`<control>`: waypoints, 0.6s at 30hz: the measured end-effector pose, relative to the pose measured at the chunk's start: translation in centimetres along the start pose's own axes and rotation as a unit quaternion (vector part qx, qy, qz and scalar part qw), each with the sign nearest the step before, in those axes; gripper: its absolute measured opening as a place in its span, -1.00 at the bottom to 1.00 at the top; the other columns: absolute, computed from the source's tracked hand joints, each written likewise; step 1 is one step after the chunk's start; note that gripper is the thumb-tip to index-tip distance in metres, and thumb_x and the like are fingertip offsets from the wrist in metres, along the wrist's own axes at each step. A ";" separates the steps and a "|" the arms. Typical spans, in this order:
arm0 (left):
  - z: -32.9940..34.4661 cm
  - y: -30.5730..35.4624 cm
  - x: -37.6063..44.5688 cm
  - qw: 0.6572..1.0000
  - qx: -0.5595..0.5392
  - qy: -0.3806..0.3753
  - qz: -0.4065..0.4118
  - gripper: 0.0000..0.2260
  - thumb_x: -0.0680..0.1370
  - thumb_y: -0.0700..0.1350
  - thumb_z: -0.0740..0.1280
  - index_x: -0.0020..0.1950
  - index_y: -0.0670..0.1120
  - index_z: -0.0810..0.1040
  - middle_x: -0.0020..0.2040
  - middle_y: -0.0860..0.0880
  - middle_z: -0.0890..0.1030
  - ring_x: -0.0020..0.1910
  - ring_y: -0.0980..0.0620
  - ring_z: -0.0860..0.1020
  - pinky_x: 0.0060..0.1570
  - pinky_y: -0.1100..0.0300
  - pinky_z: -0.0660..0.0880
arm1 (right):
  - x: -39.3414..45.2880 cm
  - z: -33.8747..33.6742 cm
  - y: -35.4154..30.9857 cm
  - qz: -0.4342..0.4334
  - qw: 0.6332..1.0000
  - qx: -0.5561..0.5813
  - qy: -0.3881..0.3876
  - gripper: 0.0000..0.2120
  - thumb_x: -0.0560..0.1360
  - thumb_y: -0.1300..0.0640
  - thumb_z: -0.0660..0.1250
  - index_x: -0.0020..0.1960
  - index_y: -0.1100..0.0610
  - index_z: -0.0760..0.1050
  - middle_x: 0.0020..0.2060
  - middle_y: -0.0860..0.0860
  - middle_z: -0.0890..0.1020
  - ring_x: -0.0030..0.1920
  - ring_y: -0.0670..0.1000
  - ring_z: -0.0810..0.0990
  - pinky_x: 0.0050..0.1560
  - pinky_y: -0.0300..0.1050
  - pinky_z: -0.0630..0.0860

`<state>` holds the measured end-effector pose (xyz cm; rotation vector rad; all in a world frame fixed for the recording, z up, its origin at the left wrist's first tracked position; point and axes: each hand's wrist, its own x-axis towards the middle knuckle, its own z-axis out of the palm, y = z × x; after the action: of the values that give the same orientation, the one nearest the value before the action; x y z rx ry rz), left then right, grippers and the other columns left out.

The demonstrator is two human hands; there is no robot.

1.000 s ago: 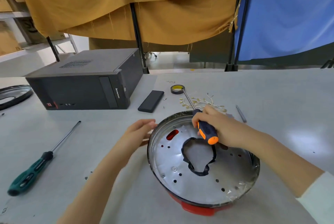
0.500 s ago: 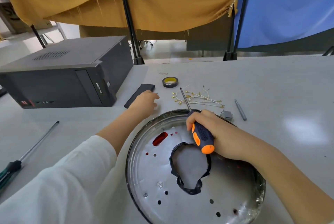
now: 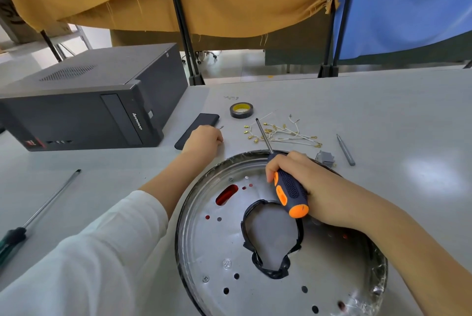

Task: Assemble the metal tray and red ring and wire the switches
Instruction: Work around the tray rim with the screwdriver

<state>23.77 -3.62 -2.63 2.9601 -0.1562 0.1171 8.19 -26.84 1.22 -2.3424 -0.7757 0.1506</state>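
My right hand (image 3: 314,188) wraps the orange-and-blue screwdriver (image 3: 290,189), fingers curled tight round the handle, its shaft pointing away over the tray's far rim. The metal tray (image 3: 224,246) sits at the near edge of the surface, with red showing through its slot, so I take the red ring to lie underneath. My left hand (image 3: 204,138) is out beside the black phone (image 3: 198,129), fingers curled down toward a small screw (image 3: 221,127); whether they already pinch anything I cannot tell. To do this well, I should pinch one screw cleanly, carry it to a tray hole, seat it upright, then bring the tip down squarely. The loose wires (image 3: 283,133) and grey switch (image 3: 325,157) wait past the far rim.
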 end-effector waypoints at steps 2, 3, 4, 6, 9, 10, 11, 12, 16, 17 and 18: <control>0.1 0.1 0.0 1.000 -0.011 0.005 -0.005 -0.76 0.59 -0.29 0.21 0.14 -0.14 0.63 0.12 -0.09 0.58 0.08 -0.15 0.56 0.06 0.11 0.48 | 0.0 0.0 0.0 -0.002 1.000 -0.001 0.004 -0.55 0.42 0.33 0.23 -0.05 -0.25 0.29 -0.09 -0.10 0.38 -0.10 -0.03 0.45 -0.09 -0.32 0.40; 0.1 0.1 -0.1 0.999 -0.035 0.012 -0.011 -0.77 0.59 -0.30 0.20 0.09 -0.14 0.63 0.05 -0.07 0.58 0.02 -0.13 0.57 0.02 0.13 0.47 | -0.1 0.0 0.0 -0.002 1.000 0.001 0.005 -0.55 0.42 0.33 0.23 -0.05 -0.25 0.29 -0.09 -0.10 0.37 -0.10 -0.03 0.45 -0.08 -0.33 0.40; 0.0 0.0 -0.3 0.997 -0.075 0.022 -0.020 -0.78 0.58 -0.31 0.20 0.03 -0.13 0.62 -0.05 -0.06 0.58 -0.09 -0.10 0.58 -0.05 0.15 0.47 | -0.1 0.0 0.1 -0.001 1.000 0.000 0.006 -0.56 0.42 0.32 0.23 -0.05 -0.25 0.30 -0.08 -0.10 0.37 -0.09 -0.03 0.46 -0.07 -0.31 0.40; -0.8 0.0 -1.2 0.974 -0.216 0.050 -0.045 -0.83 0.59 -0.31 0.22 -0.05 -0.13 0.59 -0.25 -0.04 0.58 -0.32 -0.04 0.58 -0.19 0.24 0.51 | -0.1 0.1 0.2 0.006 1.000 -0.012 0.004 -0.58 0.42 0.29 0.24 -0.01 -0.25 0.30 -0.06 -0.10 0.37 -0.07 0.00 0.46 -0.03 -0.20 0.43; -3.0 0.2 -3.8 0.907 -0.403 0.095 -0.071 -0.89 0.59 -0.24 0.28 -0.04 -0.14 0.60 -0.30 -0.07 0.60 -0.40 0.05 0.61 -0.42 0.40 0.49 | -0.1 0.3 0.1 0.019 1.000 -0.015 0.014 -0.58 0.41 0.28 0.25 0.01 -0.24 0.30 -0.06 -0.09 0.38 -0.05 0.01 0.46 0.02 -0.09 0.45; -3.7 0.3 -4.9 0.891 -0.437 0.101 -0.071 -0.90 0.59 -0.22 0.29 -0.04 -0.13 0.61 -0.29 -0.08 0.61 -0.39 0.07 0.61 -0.42 0.42 0.49 | -0.2 0.5 -0.1 0.023 0.999 -0.011 0.021 -0.57 0.41 0.29 0.24 0.00 -0.24 0.31 -0.06 -0.08 0.40 -0.05 0.02 0.47 0.03 -0.04 0.46; -4.4 0.4 -6.2 0.878 -0.462 0.105 -0.066 -0.89 0.59 -0.21 0.30 -0.05 -0.12 0.62 -0.27 -0.07 0.62 -0.38 0.09 0.62 -0.38 0.43 0.50 | -0.2 0.6 -0.3 0.028 0.999 -0.009 0.028 -0.57 0.41 0.29 0.23 0.00 -0.24 0.31 -0.06 -0.06 0.41 -0.05 0.03 0.47 0.04 -0.01 0.47; -5.0 0.5 -7.7 0.868 -0.480 0.109 -0.056 -0.88 0.59 -0.21 0.30 -0.07 -0.10 0.62 -0.25 -0.06 0.63 -0.36 0.12 0.62 -0.32 0.41 0.53 | -0.3 0.9 -0.5 0.032 0.999 -0.011 0.035 -0.58 0.40 0.29 0.22 0.00 -0.24 0.31 -0.06 -0.05 0.43 -0.05 0.03 0.48 0.05 0.02 0.47; -6.5 1.3 -14.3 0.874 -0.470 0.125 -0.012 -0.85 0.57 -0.18 0.34 -0.13 0.03 0.63 -0.26 0.12 0.66 -0.26 0.20 0.61 -0.16 0.39 0.55 | -0.9 1.7 -1.9 0.053 0.996 -0.015 0.065 -0.58 0.40 0.28 0.19 -0.01 -0.24 0.30 -0.05 -0.04 0.43 -0.06 0.06 0.49 -0.03 0.01 0.51; -6.5 1.6 -16.0 0.886 -0.447 0.124 -0.004 -0.84 0.56 -0.16 0.36 -0.15 0.08 0.63 -0.28 0.16 0.66 -0.25 0.22 0.60 -0.17 0.39 0.54 | -1.1 2.0 -2.3 0.057 0.995 -0.013 0.076 -0.58 0.40 0.29 0.20 -0.02 -0.24 0.29 -0.06 -0.04 0.41 -0.09 0.07 0.49 -0.09 -0.03 0.52; -6.5 1.8 -17.5 0.898 -0.422 0.120 0.004 -0.83 0.54 -0.15 0.37 -0.17 0.11 0.62 -0.28 0.20 0.66 -0.25 0.23 0.59 -0.18 0.38 0.52 | -1.2 2.3 -2.6 0.059 0.994 -0.012 0.089 -0.58 0.41 0.29 0.21 -0.03 -0.24 0.28 -0.06 -0.03 0.40 -0.10 0.08 0.49 -0.13 -0.10 0.50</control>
<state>5.73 -2.56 2.49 2.0549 -0.1370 0.3208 5.19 -24.65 0.92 -2.3868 -0.5570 -0.0175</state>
